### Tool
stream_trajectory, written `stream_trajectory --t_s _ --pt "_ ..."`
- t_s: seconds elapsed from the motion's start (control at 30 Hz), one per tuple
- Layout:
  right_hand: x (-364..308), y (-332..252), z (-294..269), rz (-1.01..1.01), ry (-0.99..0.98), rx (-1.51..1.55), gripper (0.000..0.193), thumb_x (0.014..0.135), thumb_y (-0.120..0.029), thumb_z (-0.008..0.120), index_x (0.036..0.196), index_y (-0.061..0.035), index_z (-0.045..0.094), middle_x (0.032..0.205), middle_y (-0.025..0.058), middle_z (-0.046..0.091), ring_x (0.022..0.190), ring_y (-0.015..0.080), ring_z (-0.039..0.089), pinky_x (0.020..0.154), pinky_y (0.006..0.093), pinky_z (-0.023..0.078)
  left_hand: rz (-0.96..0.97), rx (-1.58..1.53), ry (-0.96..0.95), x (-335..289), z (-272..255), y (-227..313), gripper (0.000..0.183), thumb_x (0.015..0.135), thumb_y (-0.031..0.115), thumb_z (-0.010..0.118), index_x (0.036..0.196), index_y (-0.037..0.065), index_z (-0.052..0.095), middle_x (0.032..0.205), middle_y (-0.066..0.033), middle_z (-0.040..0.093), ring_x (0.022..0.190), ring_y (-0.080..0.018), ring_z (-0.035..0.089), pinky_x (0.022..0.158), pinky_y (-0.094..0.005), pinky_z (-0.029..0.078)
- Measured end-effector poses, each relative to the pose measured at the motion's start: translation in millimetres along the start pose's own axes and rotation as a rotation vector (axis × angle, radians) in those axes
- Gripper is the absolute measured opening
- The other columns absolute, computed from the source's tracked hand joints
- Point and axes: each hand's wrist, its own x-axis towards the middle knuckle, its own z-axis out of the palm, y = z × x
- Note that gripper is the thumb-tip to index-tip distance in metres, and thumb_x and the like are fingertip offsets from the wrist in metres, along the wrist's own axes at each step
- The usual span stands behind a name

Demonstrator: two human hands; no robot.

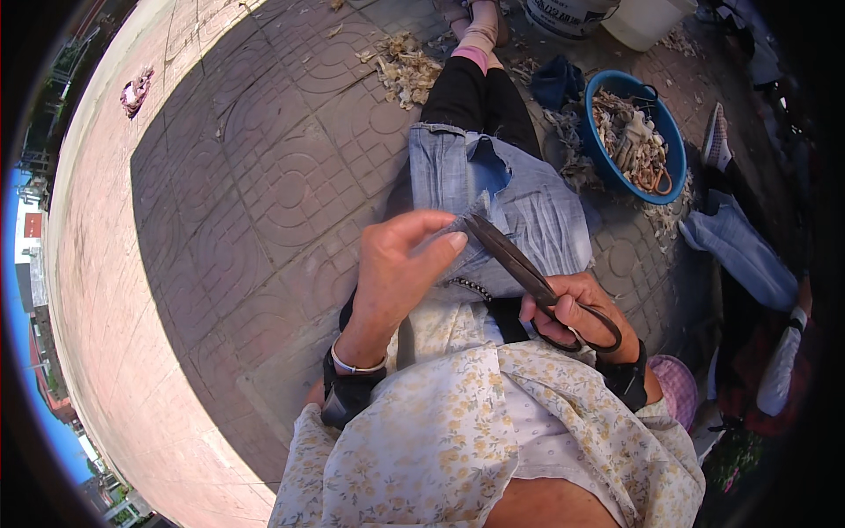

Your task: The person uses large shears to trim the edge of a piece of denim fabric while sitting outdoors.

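My right hand point(576, 308) grips a pair of dark metal scissors point(518, 261) by the loop handles. Their blades look nearly closed and point up and left toward my left fingertips. My left hand point(400, 264) is closed in a pinch, thumb against forefinger, close by the scissor tips. A small greyish bit shows at those fingertips, too small to name. Beneath both hands, a faded blue denim cloth point(546, 220) with a ragged hole lies over my lap. A dark band with a bracelet sits on my left wrist; another dark band is on my right.
To the right stands a blue basin point(671, 145) of pale, shrivelled scraps, with an orange-brown loop among them. Similar scraps point(405, 70) lie heaped on the patterned paving point(290, 176). White buckets point(647, 22) stand at the back. Another person's denim-covered leg point(744, 251) is at far right.
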Motion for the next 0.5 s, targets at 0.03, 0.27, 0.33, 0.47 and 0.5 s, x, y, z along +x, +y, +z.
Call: stream_trajectory --t_s 0.03,0.27,0.33,0.47,0.5 --pt "-0.4 -0.3 -0.4 0.000 0.004 -0.005 0.046 0.096 -0.044 0.049 0.096 0.0008 0.060 0.055 -0.0047 0.042 0.047 0.0026 0.035 0.044 0.0210 0.022 0.003 0.008 -0.001 -0.1 -0.1 -0.4 0.013 0.082 0.003 0.068 0.094 -0.003 0.067 0.082 -0.0020 0.067 0.072 -0.0041 0.058 0.067 -0.0183 0.047" --pt "-1.6 1.7 -2.3 0.051 0.018 -0.067 0.058 0.091 -0.055 0.051 0.093 0.0013 0.063 0.055 -0.0014 0.048 0.044 0.0035 0.039 0.042 0.0216 0.026 0.005 0.022 0.023 -1.0 -1.2 -3.5 0.019 0.077 0.008 0.071 0.092 -0.003 0.068 0.082 -0.0076 0.070 0.077 -0.0093 0.063 0.070 -0.0247 0.050" --pt "-2.6 3.8 -3.4 0.069 0.005 -0.076 0.057 0.091 -0.055 0.051 0.094 0.0010 0.063 0.056 -0.0014 0.048 0.044 0.0032 0.039 0.043 0.0214 0.026 0.011 0.019 0.017 0.0 -0.5 -3.3 0.018 0.077 0.008 0.071 0.092 -0.002 0.068 0.081 -0.0074 0.070 0.076 -0.0092 0.063 0.069 -0.0246 0.050" --pt "-1.9 -0.3 -1.2 0.063 0.016 -0.088 0.056 0.092 -0.054 0.050 0.094 0.0005 0.062 0.056 -0.0015 0.048 0.045 0.0029 0.038 0.043 0.0211 0.026 0.018 0.008 0.014 1.4 -0.1 -3.4 0.017 0.077 0.007 0.070 0.091 -0.002 0.068 0.080 -0.0071 0.070 0.076 -0.0090 0.063 0.068 -0.0245 0.050" --pt "-1.8 -0.1 -1.2 0.065 0.017 -0.091 0.056 0.092 -0.054 0.050 0.094 0.0004 0.062 0.056 -0.0016 0.048 0.044 0.0028 0.038 0.043 0.0210 0.026 0.020 0.008 0.012 1.3 -0.3 -3.2 0.017 0.077 0.006 0.070 0.091 -0.003 0.068 0.080 -0.0071 0.070 0.076 -0.0089 0.063 0.068 -0.0246 0.050"
